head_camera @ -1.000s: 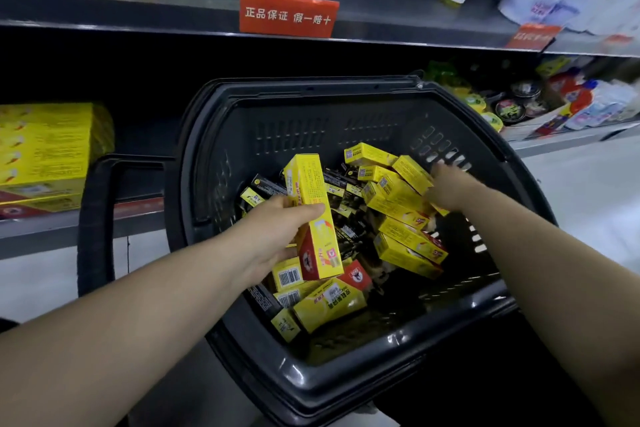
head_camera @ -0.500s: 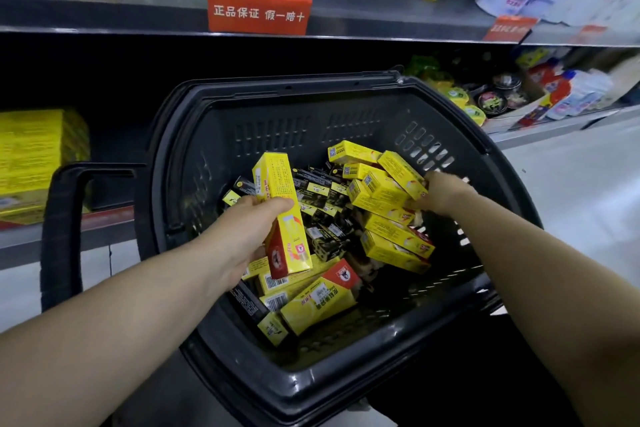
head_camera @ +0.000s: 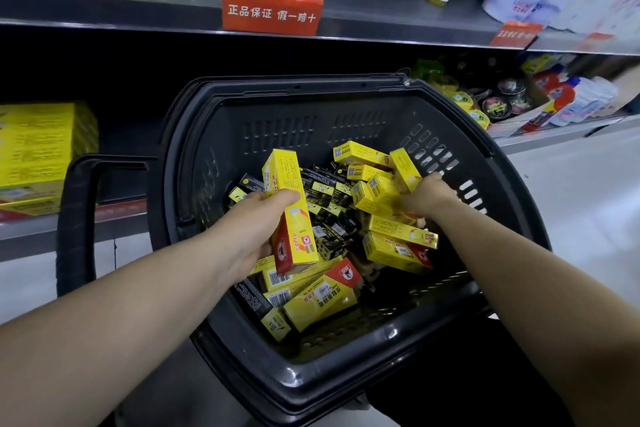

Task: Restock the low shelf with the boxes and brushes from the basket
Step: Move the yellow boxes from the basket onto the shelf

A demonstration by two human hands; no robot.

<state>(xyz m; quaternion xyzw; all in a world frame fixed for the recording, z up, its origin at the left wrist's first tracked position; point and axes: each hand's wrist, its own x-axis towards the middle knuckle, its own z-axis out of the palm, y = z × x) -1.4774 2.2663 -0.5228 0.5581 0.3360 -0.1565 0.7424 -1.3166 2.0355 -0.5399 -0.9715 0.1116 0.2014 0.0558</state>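
Left hand (head_camera: pixel 252 229): fingers wrapped round a tilted yellow box (head_camera: pixel 291 198) — over the basket (head_camera: pixel 346 388).
Right hand (head_camera: pixel 427 196): fingers buried among piled boxes (head_camera: pixel 398 251) — grip cannot be told.

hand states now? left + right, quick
Left hand: grips a yellow box, over the basket.
Right hand: among the loose boxes in the basket; fingers hidden, cannot tell.

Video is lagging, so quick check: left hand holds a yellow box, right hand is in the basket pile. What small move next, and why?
Probably lift the right hand out with one box from the pile. The left hand grips a yellow box over the basket; the right hand sits among boxes, its grip unclear.
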